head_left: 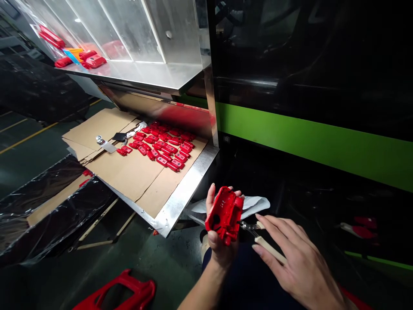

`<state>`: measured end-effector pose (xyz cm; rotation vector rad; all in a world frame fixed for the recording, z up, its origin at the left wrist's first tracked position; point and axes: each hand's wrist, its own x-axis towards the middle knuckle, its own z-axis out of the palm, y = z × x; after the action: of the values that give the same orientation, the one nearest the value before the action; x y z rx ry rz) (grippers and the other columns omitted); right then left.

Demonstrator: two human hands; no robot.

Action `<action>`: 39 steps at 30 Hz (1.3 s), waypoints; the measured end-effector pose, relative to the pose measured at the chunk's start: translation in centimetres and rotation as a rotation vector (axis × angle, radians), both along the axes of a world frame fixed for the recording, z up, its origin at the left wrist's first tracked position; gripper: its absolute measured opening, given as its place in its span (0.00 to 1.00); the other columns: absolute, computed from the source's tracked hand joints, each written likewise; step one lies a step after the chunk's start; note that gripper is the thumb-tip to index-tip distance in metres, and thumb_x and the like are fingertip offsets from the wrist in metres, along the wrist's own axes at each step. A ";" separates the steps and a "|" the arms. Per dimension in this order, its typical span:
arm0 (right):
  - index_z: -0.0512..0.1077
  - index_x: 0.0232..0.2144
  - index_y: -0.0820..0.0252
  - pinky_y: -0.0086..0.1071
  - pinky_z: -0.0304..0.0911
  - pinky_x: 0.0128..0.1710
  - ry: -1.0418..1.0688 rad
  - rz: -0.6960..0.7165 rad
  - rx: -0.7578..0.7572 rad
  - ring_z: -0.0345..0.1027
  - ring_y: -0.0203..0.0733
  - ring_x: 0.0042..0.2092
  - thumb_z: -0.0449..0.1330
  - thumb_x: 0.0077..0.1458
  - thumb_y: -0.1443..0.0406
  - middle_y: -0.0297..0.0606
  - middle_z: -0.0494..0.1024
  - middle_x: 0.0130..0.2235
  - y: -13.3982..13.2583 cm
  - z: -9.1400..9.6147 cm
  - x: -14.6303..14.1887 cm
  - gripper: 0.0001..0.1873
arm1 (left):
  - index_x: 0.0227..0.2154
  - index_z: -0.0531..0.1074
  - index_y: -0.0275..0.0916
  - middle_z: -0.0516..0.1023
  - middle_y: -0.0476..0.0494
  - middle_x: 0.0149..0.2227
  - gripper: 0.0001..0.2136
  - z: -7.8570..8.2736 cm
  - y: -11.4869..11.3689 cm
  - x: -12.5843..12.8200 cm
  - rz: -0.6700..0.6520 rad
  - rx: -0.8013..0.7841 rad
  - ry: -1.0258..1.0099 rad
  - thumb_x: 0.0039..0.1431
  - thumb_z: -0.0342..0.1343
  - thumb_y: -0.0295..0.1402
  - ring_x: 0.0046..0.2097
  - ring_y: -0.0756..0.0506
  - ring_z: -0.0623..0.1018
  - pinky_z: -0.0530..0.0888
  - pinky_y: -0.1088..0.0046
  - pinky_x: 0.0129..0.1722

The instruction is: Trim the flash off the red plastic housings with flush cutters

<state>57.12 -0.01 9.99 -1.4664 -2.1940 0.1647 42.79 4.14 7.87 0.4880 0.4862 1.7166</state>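
My left hand (220, 249) is wrapped round a red plastic part (223, 211), its hollow, ribbed inside turned up toward me. From the right, my right hand (295, 254) grips a pair of cutting pliers (269, 249) with pale handles. The jaws of the pliers are at the right edge of the red part, near its lower end; whether they bite into it I cannot tell. Behind the held part shows a crumpled white sheet (256, 206).
Several small red parts (167, 148) lie on cardboard (132, 176) atop a metal-edged table (187, 185). Above, a metal shelf (155, 76) carries more red pieces (93, 59). A large red frame-shaped part (142, 290) is low at left. A dark machine with a green band (309, 137) stands right.
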 end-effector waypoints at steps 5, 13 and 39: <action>0.65 0.57 0.62 0.39 0.61 0.46 -0.050 -0.003 -0.013 0.64 0.45 0.48 0.52 0.67 0.54 0.40 0.73 0.49 -0.1 0.1 0.0 0.23 | 0.65 0.55 0.47 0.66 0.34 0.61 0.44 0.0 -0.1 0.2 0.050 0.001 0.013 0.48 0.63 0.58 0.57 0.28 0.71 0.61 0.41 0.63; 0.67 0.53 0.60 0.37 0.63 0.41 0.053 0.020 -0.038 0.65 0.41 0.40 0.55 0.66 0.60 0.38 0.74 0.40 0.1 -0.4 -0.1 0.16 | 0.65 0.55 0.49 0.74 0.35 0.53 0.40 0.4 -0.3 -0.3 -0.003 -0.109 -0.036 0.53 0.57 0.60 0.54 0.31 0.74 0.62 0.42 0.61; 0.68 0.53 0.60 0.34 0.67 0.49 0.329 -0.032 -0.050 0.69 0.44 0.51 0.54 0.64 0.54 0.42 0.73 0.50 -1.0 0.0 1.2 0.21 | 0.59 0.66 0.41 0.75 0.33 0.51 0.35 2.4 -1.0 -1.5 -0.210 -0.285 -0.333 0.61 0.40 0.61 0.53 0.33 0.75 0.66 0.41 0.58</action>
<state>58.28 -0.98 9.99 -1.3884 -1.9127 0.4219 41.33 3.10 10.26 0.0426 0.4125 1.4601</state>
